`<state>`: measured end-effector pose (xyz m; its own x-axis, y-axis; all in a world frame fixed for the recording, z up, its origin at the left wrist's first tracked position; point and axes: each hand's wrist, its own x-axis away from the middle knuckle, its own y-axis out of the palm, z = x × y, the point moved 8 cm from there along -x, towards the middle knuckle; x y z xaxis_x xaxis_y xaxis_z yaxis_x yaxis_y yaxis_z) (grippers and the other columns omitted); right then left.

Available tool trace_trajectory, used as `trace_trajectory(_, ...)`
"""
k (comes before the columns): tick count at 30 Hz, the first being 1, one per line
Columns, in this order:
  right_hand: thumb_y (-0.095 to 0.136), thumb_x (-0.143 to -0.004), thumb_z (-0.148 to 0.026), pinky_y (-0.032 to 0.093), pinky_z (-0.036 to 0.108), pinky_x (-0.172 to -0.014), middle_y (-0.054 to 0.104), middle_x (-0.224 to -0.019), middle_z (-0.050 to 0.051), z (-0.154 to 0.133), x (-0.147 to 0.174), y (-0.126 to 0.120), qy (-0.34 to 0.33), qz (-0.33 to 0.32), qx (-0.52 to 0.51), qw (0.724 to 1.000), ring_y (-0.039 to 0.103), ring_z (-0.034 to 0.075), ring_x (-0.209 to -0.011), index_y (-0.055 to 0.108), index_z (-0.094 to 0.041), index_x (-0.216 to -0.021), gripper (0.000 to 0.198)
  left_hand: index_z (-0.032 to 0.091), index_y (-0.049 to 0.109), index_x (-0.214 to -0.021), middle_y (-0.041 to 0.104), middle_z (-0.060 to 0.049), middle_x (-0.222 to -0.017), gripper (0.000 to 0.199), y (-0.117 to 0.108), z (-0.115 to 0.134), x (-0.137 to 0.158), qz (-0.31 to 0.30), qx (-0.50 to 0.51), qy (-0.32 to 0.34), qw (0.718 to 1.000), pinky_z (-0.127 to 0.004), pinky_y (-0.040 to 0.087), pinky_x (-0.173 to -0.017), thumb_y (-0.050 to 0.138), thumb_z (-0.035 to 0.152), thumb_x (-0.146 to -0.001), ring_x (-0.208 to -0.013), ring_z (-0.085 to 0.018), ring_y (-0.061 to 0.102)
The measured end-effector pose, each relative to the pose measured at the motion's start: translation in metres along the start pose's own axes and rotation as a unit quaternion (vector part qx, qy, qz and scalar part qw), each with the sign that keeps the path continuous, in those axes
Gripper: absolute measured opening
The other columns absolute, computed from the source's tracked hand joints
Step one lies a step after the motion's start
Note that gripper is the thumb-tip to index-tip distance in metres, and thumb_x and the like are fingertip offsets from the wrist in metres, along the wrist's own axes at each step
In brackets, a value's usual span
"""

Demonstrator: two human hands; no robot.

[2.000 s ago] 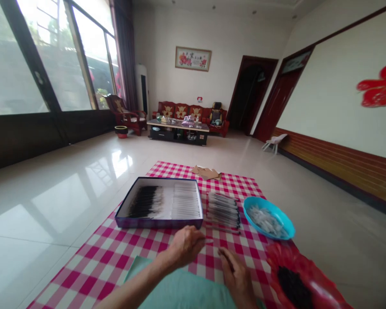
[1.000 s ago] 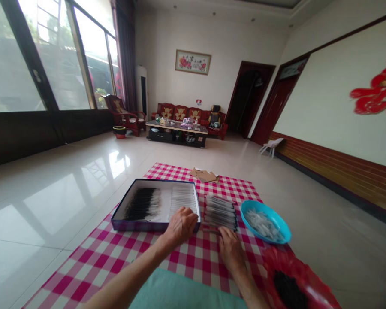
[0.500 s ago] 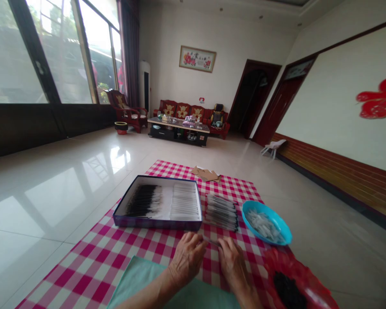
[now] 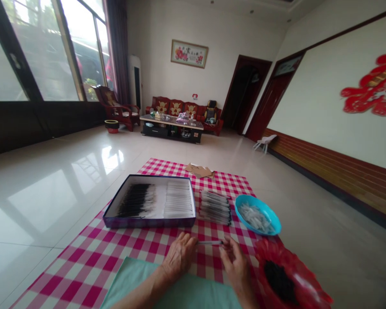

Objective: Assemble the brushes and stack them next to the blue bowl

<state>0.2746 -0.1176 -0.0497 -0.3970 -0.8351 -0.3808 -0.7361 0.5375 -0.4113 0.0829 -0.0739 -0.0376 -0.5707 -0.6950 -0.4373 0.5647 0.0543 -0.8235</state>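
A slim pale pen [image 4: 209, 243] with a dark right end lies level between my hands. My left hand [image 4: 181, 252] is closed around its left end. The fingertips of my right hand [image 4: 236, 257] pinch at the dark end; a small part there is too little to make out. Just beyond, finished-looking pens [image 4: 215, 207] with translucent barrels lie in a stacked row on the checked cloth. To their left, a shallow box [image 4: 148, 223] holds black-ended thin rods [image 4: 135, 201] and clear barrels [image 4: 179, 200].
A blue bowl [image 4: 277, 223] of small translucent pieces [image 4: 255, 216] stands at right. Nearer me is a red container [image 4: 309, 279] with small black pieces [image 4: 279, 281]. A mint cloth [image 4: 131, 274] lies under my forearms, and torn cardboard [image 4: 200, 171] at the table's far edge.
My hands have drawn slightly apart, so more of the pen shows between them. The right hand has turned, its fingers more raised. The whole view has shifted a little.
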Motion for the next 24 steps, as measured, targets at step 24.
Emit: trace_trajectory(24, 0.060, -0.075, -0.051, 0.052, 0.025, -0.060, 0.068, -0.069, 0.004, -0.016, 0.012, 0.023, 0.102, -0.092, -0.110, 0.984, 0.063, 0.019, -0.066, 0.066, -0.017, -0.079, 0.034, 0.025, 0.056, -0.084, 0.055, -0.001, -0.075, 0.017, 0.000, 0.031, -0.008, -0.005, -0.042, -0.003, 0.999, -0.032, 0.031, -0.072, 0.041, 0.023, -0.091, -0.072, -0.017, 0.046)
